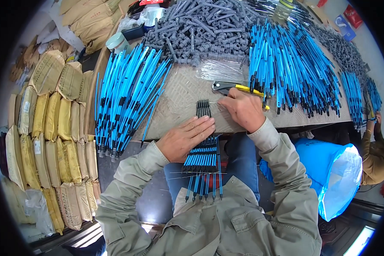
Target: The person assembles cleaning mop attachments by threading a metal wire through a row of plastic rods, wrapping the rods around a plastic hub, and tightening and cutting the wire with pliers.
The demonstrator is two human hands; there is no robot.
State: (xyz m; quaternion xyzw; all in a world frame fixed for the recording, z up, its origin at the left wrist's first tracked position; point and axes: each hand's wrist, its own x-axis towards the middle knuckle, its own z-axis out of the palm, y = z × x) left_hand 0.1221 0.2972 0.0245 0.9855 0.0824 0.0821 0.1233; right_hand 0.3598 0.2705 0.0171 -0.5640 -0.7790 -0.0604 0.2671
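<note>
A row of slim blue-and-black rods (202, 156) runs from the table's front edge down over my lap, with thin wires lying across its lower part. My left hand (190, 135) holds the row from above, fingers together over it; its thumb is hidden. Beyond those fingers the rods' black tips (204, 106) stand side by side on the table. Just right of the tips, my right hand (244, 109) is closed in a pinch on a thin wire (213, 102). Behind that hand lies a yellow-and-black utility knife (239, 88), partly covered by the knuckles.
Loose blue rods lie heaped at left (126, 94) and right (290, 68). Grey plastic fittings (200, 30) pile up at the back, before them a clear bag of thin pins (221, 69). Wrapped packages (51, 115) stack at left; a blue bag (318, 170) stands at right, near another person (374, 158).
</note>
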